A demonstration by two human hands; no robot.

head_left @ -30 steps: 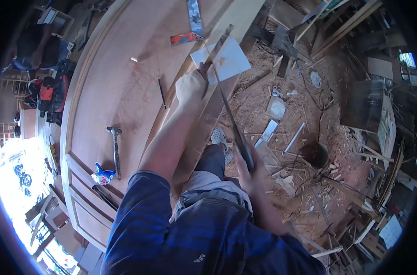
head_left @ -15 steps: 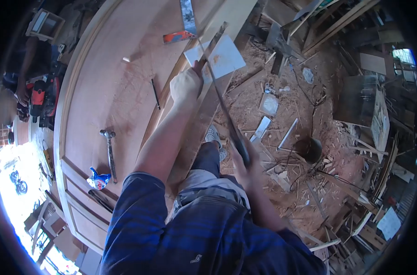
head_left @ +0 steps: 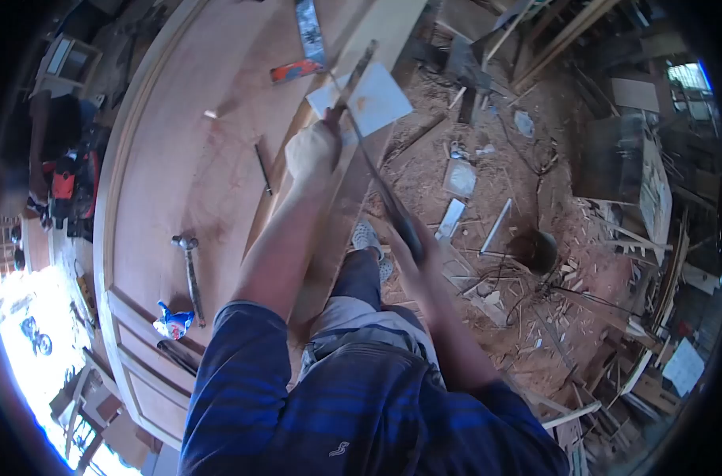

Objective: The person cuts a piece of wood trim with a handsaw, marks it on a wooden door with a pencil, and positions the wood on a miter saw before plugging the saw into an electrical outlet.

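Note:
My left hand grips a dark, narrow wooden strip that lies over a white square piece at the board's edge. My right hand is closed round the dark handle of a long thin tool, blurred by motion; its far end runs up beside my left hand and crosses the strip. An orange-handled square lies just beyond. On the wide wooden panel to the left are a black pencil and a hammer.
A blue and white packet rests near the panel's slatted end. Wood scraps and shavings cover the floor at right, around a dark round container. At far left, a person is beside a red and black machine.
My right hand has moved up and left with the tool. My left hand keeps its grip on the strip. The whole view has shifted slightly, so the panel and square appear further left.

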